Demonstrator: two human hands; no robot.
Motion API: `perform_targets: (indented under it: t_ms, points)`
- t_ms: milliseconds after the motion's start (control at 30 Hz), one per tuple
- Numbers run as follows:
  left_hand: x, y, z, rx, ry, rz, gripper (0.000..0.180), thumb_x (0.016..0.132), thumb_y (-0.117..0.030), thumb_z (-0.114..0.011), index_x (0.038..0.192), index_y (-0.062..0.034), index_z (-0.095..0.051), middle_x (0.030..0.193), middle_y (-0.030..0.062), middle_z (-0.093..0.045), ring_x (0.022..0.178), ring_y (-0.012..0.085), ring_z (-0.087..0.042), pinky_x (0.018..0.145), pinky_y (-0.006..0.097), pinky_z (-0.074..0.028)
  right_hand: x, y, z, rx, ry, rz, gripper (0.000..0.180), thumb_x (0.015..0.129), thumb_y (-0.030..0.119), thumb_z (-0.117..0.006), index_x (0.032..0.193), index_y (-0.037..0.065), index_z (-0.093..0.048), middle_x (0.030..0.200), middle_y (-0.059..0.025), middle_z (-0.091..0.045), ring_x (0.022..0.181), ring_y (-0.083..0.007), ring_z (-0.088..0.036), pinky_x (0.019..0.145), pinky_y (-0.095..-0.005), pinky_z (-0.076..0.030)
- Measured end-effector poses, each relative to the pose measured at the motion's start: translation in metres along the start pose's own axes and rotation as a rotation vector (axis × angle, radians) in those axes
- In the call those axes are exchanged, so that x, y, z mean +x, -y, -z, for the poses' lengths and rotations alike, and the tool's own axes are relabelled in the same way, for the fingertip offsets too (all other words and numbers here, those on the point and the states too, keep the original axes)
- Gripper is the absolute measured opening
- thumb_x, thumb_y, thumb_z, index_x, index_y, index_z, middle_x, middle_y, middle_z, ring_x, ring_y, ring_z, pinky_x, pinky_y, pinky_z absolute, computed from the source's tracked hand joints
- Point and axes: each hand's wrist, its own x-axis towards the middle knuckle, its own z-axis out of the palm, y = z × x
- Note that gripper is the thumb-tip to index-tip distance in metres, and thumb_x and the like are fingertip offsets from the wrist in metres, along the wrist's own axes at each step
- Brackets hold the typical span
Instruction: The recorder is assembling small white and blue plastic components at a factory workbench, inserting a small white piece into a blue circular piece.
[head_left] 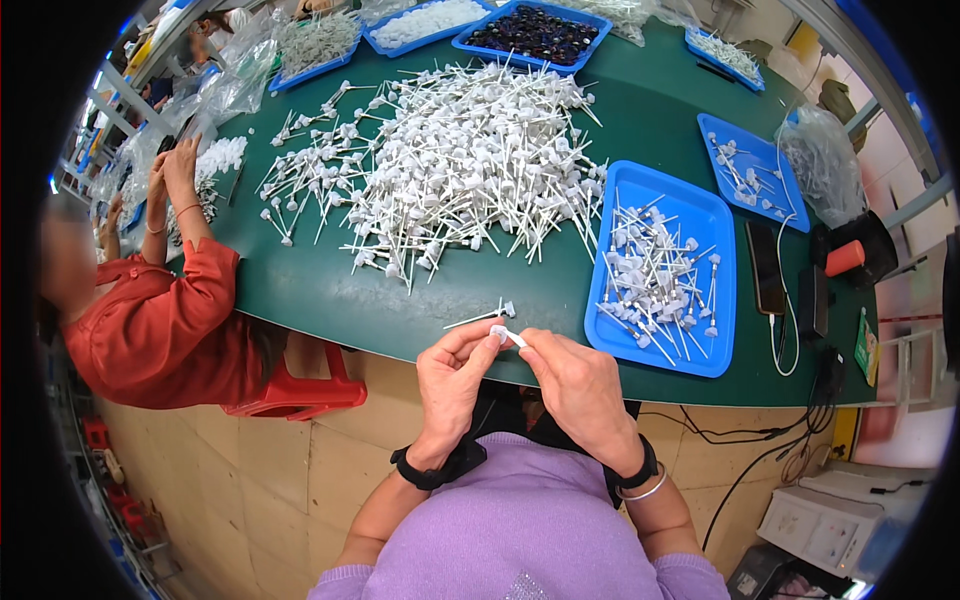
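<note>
Green worktable (300, 285) heaped with white stemmed parts (460, 160); both hands, left hand (452, 378) and right hand (580, 390), pinch one small white stemmed piece (507, 335) — best kept level, fingertips close.

Single head-worn fisheye view, aimed steeply down and forward.

The scene is seen from above the wearer's chest, with the left hand (452, 385) and right hand (580, 390) set close beneath the lens at the lower centre. The green bench (330, 290) is faced across its near edge and is carried away toward the top of the frame, where its straight edges are bent by the wide lens. A dark rim is left around the picture. Only this one view is given.
</note>
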Motion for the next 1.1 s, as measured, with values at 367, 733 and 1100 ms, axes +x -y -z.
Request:
perform_targets:
  t_ms: [367, 733, 1100]
  points:
    - [0.011, -0.01, 0.014, 0.157, -0.107, -0.114, 0.017, 0.094, 0.0, -0.062, 0.109, 0.0051, -0.067, 0.094, 0.0135, -0.072, 0.088, 0.0158, -0.07, 0.084, 0.027, -0.053, -0.013, -0.003, 0.029, -0.007, -0.136, -0.123, 0.012, 0.092, 0.009, -0.064, 0.103, 0.004, -0.064, 0.081, -0.0152, -0.065, 0.065, -0.034, -0.063, 0.056, -0.0403, -0.047]
    - [0.052, -0.025, -0.009, 1.261, 0.148, -0.706, 0.023, 0.084, -0.002, -0.069, 0.107, -0.0045, -0.069, 0.1, 0.009, -0.067, 0.087, 0.0249, -0.063, 0.074, 0.035, -0.051, -0.046, -0.025, 0.053, 0.012, -0.248, -0.327, 0.014, 0.094, 0.006, -0.061, 0.104, -0.001, -0.067, 0.062, -0.0083, -0.058, 0.052, -0.0146, -0.056, 0.051, -0.0288, -0.042]
    - [0.035, -0.019, 0.0, 0.991, 0.122, -0.43, 0.012, 0.082, -0.002, -0.073, 0.093, -0.0022, -0.067, 0.075, 0.0074, -0.066, 0.063, 0.0183, -0.062, 0.058, 0.03, -0.05, -0.018, -0.008, 0.023, 0.066, -0.07, -0.137, 0.017, 0.092, 0.011, -0.065, 0.107, 0.004, -0.062, 0.085, -0.0144, -0.066, 0.07, -0.036, -0.064, 0.057, -0.042, -0.048]
